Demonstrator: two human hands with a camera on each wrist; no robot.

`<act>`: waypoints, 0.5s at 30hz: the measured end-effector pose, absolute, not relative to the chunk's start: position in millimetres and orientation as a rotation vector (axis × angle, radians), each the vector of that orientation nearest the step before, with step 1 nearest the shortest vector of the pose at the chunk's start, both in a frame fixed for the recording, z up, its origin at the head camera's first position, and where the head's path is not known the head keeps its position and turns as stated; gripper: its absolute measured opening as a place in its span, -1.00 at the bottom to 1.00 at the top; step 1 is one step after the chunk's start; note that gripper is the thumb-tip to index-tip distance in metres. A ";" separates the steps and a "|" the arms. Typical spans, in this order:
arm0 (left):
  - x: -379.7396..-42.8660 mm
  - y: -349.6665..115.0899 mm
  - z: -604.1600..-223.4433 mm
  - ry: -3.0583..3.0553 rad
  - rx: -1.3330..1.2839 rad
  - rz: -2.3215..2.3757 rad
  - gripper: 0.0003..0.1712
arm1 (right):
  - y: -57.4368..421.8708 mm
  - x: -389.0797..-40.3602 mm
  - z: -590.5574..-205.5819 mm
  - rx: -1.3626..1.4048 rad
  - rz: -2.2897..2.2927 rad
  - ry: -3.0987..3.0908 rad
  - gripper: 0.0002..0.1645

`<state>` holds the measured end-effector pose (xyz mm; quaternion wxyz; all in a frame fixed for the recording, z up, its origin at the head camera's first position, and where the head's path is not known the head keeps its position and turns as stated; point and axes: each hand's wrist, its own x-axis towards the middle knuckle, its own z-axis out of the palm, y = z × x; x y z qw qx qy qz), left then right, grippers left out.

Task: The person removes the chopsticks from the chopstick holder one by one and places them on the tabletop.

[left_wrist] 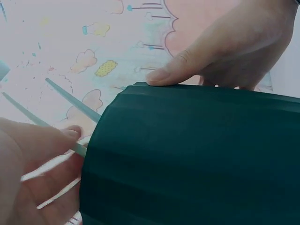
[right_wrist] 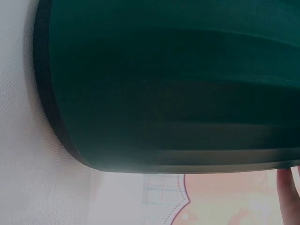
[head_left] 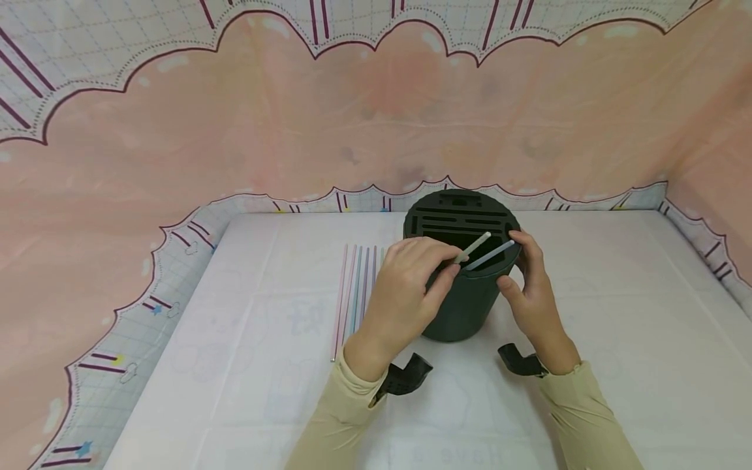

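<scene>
A dark green round bin with a slotted top stands upright on the white table. My left hand pinches a pale green straw between thumb and fingers at the open front part of the bin's top. The straw's lower end is hidden inside. Beside it a pale blue straw leans out toward the rim at the right. My right hand holds the bin's right side near the rim, thumb at the front. In the left wrist view, the right thumb lies along the bin's wall.
Several pastel straws lie side by side on the table, left of the bin and partly behind my left hand. A patterned pink cloth backdrop rises behind the table. Black wrist straps sit at both cuffs.
</scene>
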<state>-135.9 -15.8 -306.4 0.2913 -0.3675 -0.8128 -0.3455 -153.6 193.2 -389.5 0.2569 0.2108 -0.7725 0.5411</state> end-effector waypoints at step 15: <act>-136.1 -17.8 -302.9 -1.925 -1.068 -1.392 -0.87 | 194.3 -153.1 -389.4 0.553 1.483 -2.121 -0.16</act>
